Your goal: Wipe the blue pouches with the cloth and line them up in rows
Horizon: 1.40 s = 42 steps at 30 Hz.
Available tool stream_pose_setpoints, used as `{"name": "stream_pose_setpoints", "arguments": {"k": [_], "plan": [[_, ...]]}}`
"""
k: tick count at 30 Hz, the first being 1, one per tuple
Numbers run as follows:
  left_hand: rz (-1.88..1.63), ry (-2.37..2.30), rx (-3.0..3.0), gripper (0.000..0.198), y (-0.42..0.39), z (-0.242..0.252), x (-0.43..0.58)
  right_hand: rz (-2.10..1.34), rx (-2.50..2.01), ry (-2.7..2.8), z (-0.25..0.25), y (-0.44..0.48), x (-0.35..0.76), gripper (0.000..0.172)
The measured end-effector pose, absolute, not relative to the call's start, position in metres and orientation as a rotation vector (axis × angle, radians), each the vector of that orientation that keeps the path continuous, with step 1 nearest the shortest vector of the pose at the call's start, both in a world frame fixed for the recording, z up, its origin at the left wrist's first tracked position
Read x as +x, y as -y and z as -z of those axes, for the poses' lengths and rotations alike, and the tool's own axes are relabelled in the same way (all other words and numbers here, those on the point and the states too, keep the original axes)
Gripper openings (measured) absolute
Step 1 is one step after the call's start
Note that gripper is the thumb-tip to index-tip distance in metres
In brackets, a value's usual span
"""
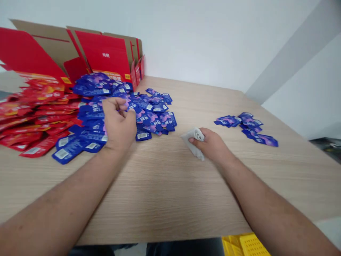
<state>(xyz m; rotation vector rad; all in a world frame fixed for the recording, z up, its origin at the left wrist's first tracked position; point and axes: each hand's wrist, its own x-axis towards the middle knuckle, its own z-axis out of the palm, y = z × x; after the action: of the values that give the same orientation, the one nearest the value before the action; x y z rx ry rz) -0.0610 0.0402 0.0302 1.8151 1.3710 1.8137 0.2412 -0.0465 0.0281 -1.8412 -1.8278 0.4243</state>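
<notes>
Plastic shows nearest: a yellow crate (246,245) below the near edge of the wooden table (165,199). Further out, the right hand (211,145) rests on the tabletop, curled closed around a crumpled white cloth (192,139). The left hand (119,124) sits leftward on the big heap of blue sachets (156,115), fingertips pinched on one sachet (131,106). A smaller cluster of sachets (247,128) lies well apart to the right, nearer the right hand. Red packets (39,113) and red cartons (106,57) lie beyond.
</notes>
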Motion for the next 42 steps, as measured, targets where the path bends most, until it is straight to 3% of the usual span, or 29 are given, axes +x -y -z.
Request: {"name": "stream_pose_setpoints", "arguments": {"k": [3,11,19,32,42], "plan": [[-1.822,-1.356,2.108,0.026,-0.02,-0.03,-0.048,-0.44,-1.892,1.794,-0.03,0.041,0.248,0.018],[-1.656,-1.145,2.589,0.017,-0.014,-0.026,-0.041,-0.215,-2.004,1.723,-0.033,0.022,0.282,0.028],[-1.538,-0.982,2.701,0.011,-0.01,-0.028,-0.037,-0.005,-2.366,1.605,-0.055,-0.053,0.384,0.036],[-1.35,-1.028,2.78,0.014,-0.004,-0.027,-0.037,-0.254,-2.613,1.566,-0.038,-0.091,0.426,0.038],[-1.241,-1.044,2.765,0.016,-0.008,-0.025,-0.035,-0.311,-2.409,1.654,-0.025,-0.015,0.365,0.039]]}}
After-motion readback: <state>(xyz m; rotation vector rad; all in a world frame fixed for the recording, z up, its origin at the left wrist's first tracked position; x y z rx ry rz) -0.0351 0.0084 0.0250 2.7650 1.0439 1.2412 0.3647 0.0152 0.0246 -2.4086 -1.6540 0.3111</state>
